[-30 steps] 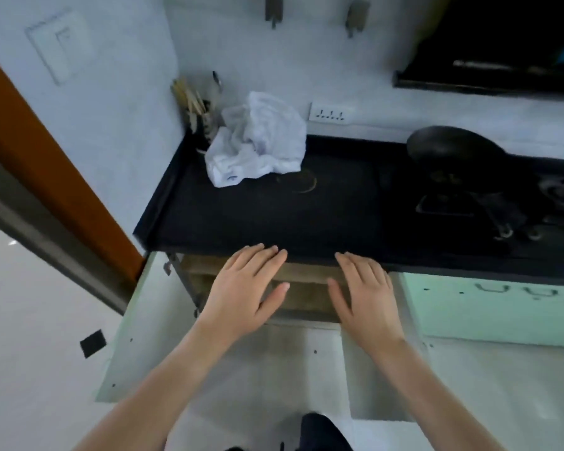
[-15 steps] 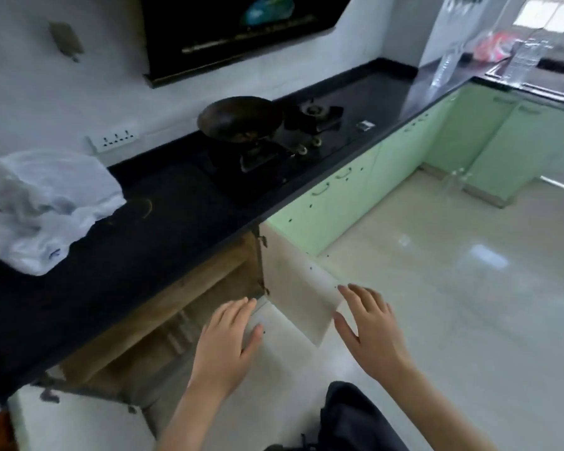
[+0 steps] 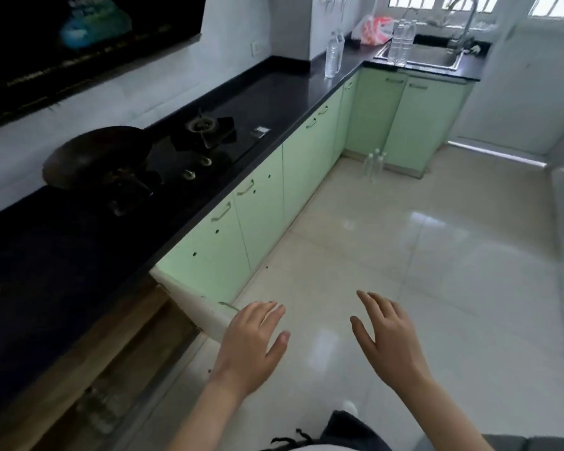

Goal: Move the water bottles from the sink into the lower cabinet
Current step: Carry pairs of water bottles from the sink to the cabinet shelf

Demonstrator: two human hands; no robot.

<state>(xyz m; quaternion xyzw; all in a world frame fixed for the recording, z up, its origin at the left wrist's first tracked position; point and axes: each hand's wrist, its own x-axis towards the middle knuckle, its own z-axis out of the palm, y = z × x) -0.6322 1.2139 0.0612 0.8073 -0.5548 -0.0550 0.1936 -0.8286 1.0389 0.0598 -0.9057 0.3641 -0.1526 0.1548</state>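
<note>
Hands come first. The left hand (image 3: 251, 343) is flat, palm down, with straight fingers spread a little, and it holds nothing. It hangs just beside the white edge of the open cabinet door (image 3: 194, 302), which sits at its ten o'clock. I cannot tell if it touches the door. The right hand (image 3: 388, 336) is at three o'clock from the left one. It is flat and empty too, and it hangs over the shiny floor (image 3: 453, 255).

At eight o'clock from the left hand, the lower cabinet (image 3: 121, 359) stands open under the black counter (image 3: 62, 255). Its inside is dim and blurry.

Far off at one o'clock is the sink (image 3: 432, 56) with its tap (image 3: 466, 19). The water bottles (image 3: 401, 40) stand at the sink's left edge. They are upright, long side up and down, caps pointing up. Two more bottles (image 3: 334, 55) stand upright on the counter at twelve o'clock. A few floor bottles (image 3: 373, 164) stand upright by the green doors.

At ten o'clock a dark wok (image 3: 98, 154) sits on the stove (image 3: 202, 130).
</note>
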